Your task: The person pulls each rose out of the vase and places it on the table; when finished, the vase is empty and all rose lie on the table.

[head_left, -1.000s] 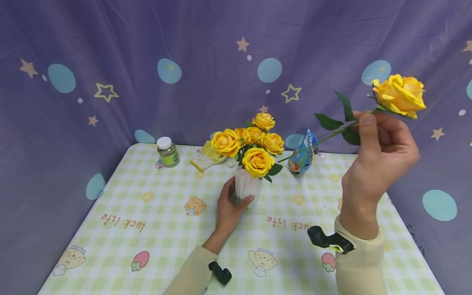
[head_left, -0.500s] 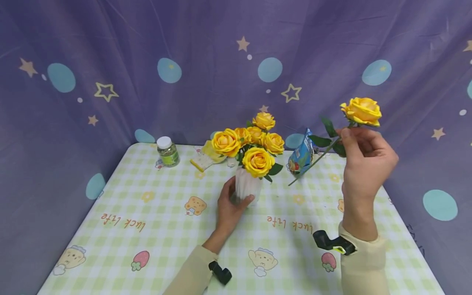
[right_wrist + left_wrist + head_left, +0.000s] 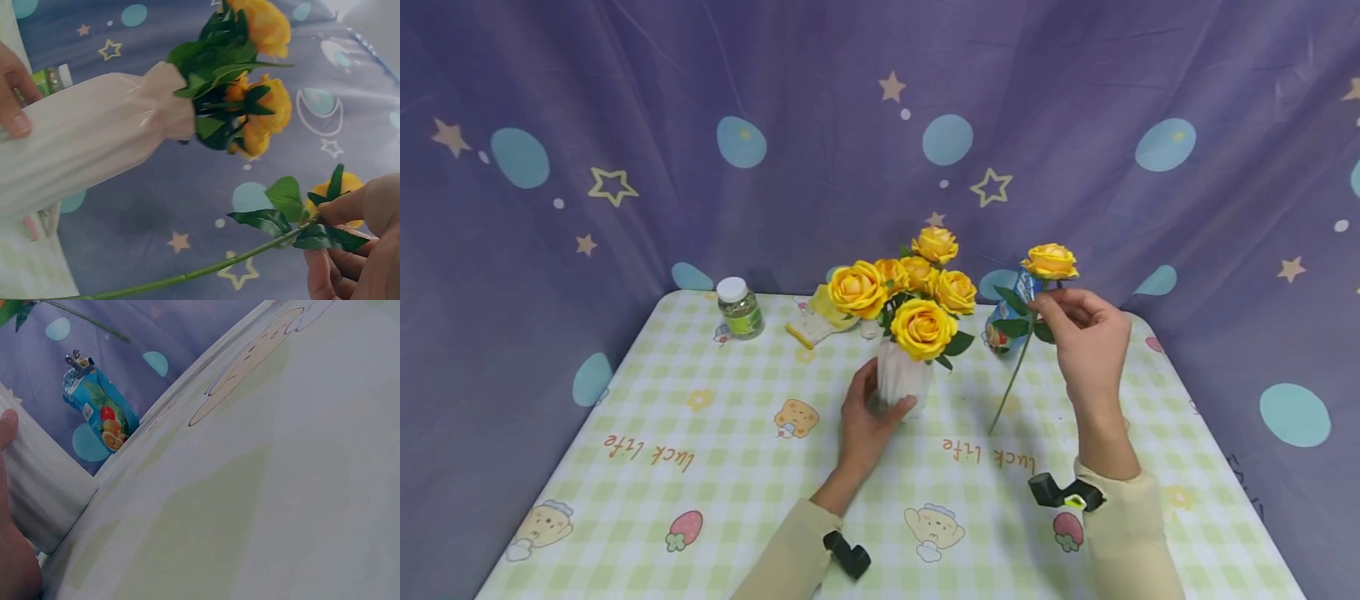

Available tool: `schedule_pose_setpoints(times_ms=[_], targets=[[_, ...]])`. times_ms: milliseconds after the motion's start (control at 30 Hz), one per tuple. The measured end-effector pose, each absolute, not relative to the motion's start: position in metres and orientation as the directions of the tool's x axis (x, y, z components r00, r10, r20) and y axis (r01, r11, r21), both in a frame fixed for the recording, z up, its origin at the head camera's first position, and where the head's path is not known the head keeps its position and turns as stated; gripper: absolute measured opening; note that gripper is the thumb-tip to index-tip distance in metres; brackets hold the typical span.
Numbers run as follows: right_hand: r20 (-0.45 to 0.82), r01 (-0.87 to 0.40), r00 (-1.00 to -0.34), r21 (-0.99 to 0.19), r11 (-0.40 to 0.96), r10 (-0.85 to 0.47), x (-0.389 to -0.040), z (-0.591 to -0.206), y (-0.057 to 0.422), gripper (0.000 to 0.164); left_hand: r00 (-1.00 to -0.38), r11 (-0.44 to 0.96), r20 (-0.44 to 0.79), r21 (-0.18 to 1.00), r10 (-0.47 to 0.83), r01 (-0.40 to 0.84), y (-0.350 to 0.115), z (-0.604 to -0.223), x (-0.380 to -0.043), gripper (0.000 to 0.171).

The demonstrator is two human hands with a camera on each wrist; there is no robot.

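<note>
My left hand (image 3: pixel 867 429) grips a white ribbed vase (image 3: pixel 898 379) standing on the table, thumb across its front and fingers round its left side. Several yellow roses (image 3: pixel 925 329) with dark green leaves fill the vase mouth. To the right of it, my right hand (image 3: pixel 1092 346) pinches a single yellow rose (image 3: pixel 1051 262) by the stem just below the bloom. The long green stem (image 3: pixel 187 275) hangs down toward the vase side, its lower end pointing down and left over the table in the head view. In the right wrist view the vase (image 3: pixel 94 144) narrows at a ruffled neck.
A blue snack pouch (image 3: pixel 103 409) with a binder clip stands at the back, partly behind the held rose. At the back left are a white-lidded jar (image 3: pixel 741 308) and a yellow-and-white item (image 3: pixel 827 317). A purple curtain (image 3: pixel 820 100) hangs behind the checked tablecloth (image 3: pixel 625 517).
My right hand has moved left and down with the rose, and the stem has swung from slanting to nearly upright. The left hand and vase have stayed put.
</note>
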State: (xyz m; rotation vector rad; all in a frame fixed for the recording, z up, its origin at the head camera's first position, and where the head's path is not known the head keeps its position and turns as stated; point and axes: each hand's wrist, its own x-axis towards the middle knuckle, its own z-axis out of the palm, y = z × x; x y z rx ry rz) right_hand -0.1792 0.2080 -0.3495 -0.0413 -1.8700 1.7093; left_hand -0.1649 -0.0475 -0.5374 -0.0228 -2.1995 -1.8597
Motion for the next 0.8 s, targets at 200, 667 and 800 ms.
schedule_pose_setpoints(times_ms=[200, 667, 800], targets=[[0.272, -0.207, -0.911, -0.951, 0.228, 0.310, -0.186, -0.368, 0.205, 0.020, -0.966, 0.185, 0.204, 0.967, -0.155, 0.175, -0.048, -0.537, -0.165, 0.082], [0.074, -0.026, -0.975, -0.974, 0.223, 0.211, -0.197, -0.401, 0.195, 0.028, -0.966, 0.176, 0.207, 0.968, -0.152, 0.179, -0.048, -0.537, -0.165, 0.082], [0.038, 0.011, -0.978, -0.973, 0.233, 0.204, -0.199, -0.409, 0.193, 0.028, -0.967, 0.174, 0.204, 0.969, -0.151, 0.178, -0.048, -0.537, -0.164, 0.082]])
